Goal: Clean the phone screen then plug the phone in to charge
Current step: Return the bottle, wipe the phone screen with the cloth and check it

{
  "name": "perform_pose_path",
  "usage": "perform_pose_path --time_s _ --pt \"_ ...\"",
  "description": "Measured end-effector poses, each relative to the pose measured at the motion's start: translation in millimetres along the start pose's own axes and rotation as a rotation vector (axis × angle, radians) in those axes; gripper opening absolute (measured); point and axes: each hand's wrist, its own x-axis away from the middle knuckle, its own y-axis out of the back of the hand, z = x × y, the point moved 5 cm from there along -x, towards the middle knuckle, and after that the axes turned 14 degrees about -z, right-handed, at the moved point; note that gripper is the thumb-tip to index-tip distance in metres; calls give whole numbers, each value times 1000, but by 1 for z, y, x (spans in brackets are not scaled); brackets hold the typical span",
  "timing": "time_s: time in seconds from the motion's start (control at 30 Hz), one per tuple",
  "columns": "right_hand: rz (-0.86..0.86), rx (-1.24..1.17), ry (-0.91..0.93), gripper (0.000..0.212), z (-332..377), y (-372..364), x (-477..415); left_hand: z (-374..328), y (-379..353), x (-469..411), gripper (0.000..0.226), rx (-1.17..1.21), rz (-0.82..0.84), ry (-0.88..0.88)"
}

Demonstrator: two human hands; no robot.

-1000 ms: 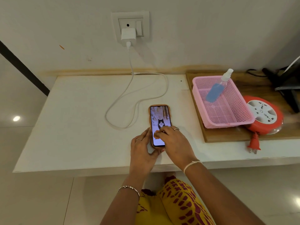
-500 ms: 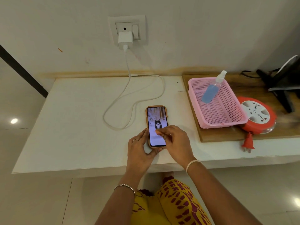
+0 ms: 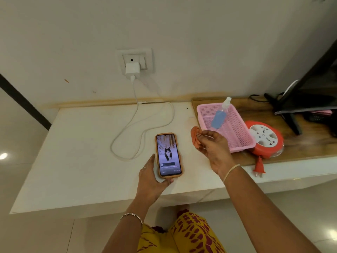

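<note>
Phone (image 3: 168, 155) near table (image 3: 82, 161) front edge

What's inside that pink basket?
The pink basket holds a spray bottle of blue liquid, leaning on its far rim. The right hand covers its near left corner.

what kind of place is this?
Probably a room in a home: a white ledge under a wall socket with a charger, a TV stand and an extension reel beside it.
</note>
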Motion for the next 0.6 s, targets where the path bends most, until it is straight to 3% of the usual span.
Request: perform_pose_path --time_s 0.1,0.27,0.4,0.6 --pt "-74 138 182 15 32 21 -21 -6 -1 1 105 3 -11 -14" --pt "-200 631 484 26 57 49 -53 1 -3 -1 106 -9 -22 24" --pt "-175 985 614 28 57 47 -68 10 -6 3 110 43 -70 108" --pt "-212 1114 676 18 49 37 -78 13 -10 4 111 74 -105 134"
